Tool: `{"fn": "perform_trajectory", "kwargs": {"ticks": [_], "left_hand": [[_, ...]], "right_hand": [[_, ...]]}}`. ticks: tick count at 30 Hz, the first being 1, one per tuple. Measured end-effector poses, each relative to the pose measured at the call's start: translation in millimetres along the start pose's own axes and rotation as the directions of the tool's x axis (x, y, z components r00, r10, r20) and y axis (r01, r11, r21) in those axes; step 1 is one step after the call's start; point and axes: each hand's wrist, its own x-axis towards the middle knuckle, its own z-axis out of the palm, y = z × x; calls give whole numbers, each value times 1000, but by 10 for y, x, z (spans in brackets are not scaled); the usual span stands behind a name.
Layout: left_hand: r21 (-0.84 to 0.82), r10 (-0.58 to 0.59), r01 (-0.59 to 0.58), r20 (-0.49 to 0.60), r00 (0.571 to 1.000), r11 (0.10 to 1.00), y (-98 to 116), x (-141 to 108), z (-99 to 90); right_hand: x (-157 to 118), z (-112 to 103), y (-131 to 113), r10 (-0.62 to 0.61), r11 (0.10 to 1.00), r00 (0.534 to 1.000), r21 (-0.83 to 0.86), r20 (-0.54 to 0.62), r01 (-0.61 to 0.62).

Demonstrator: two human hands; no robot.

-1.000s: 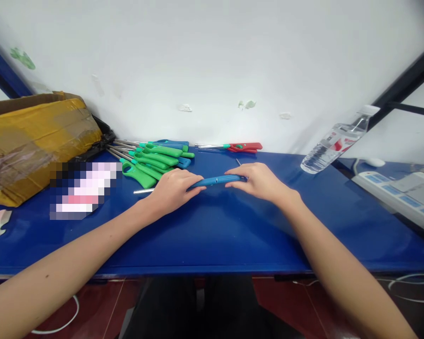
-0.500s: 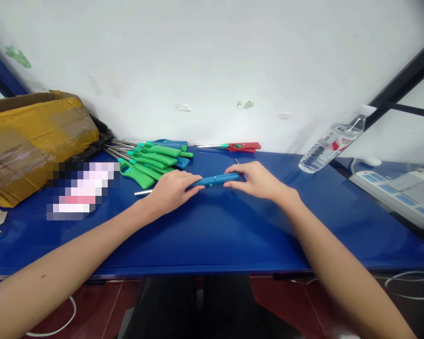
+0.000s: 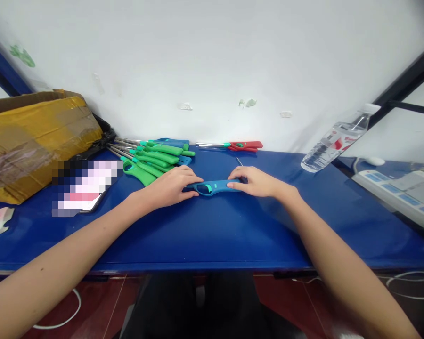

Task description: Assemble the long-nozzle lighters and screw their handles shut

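A blue lighter (image 3: pixel 217 186) with a teal trigger lies crosswise between my hands, its broad side facing up. My left hand (image 3: pixel 173 187) pinches its left part near the trigger loop. The fingers of my right hand (image 3: pixel 252 181) are closed on its right end. A thin metal rod (image 3: pixel 239 161) pokes out just behind my right hand; what it belongs to is hidden. Behind my left hand is a pile of green lighters (image 3: pixel 155 160) with several metal stems, some blue ones (image 3: pixel 173 141) among them. Red lighters (image 3: pixel 245 145) rest by the wall.
On the left stand a taped cardboard box (image 3: pixel 38 141) and, in front of it, a partly pixelated phone (image 3: pixel 88 188). A water bottle (image 3: pixel 334 139) leans at the right, beside a white and blue device (image 3: pixel 399 193). The blue table's front edge (image 3: pixel 205 266) runs below my hands.
The blue lighter has turned from its narrow edge to its broad side, showing the trigger loop. My left hand has shifted slightly on it, and the metal stem left of that hand no longer shows.
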Motion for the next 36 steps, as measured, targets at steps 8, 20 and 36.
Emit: {"fn": "perform_trajectory", "kwargs": {"ticks": [8,20,36], "left_hand": [[41,20,-22,41,999,999,-17,0,-8],[106,9,-14,52,999,994,28,5,31],[53,14,-17,50,999,998,-14,0,4]], "right_hand": [[33,126,-118,-126,992,988,-28,-85,124],[31,172,-171,-126,991,989,-56,-72,122],[7,102,-128,-148,988,985,-66,-93,142]]}}
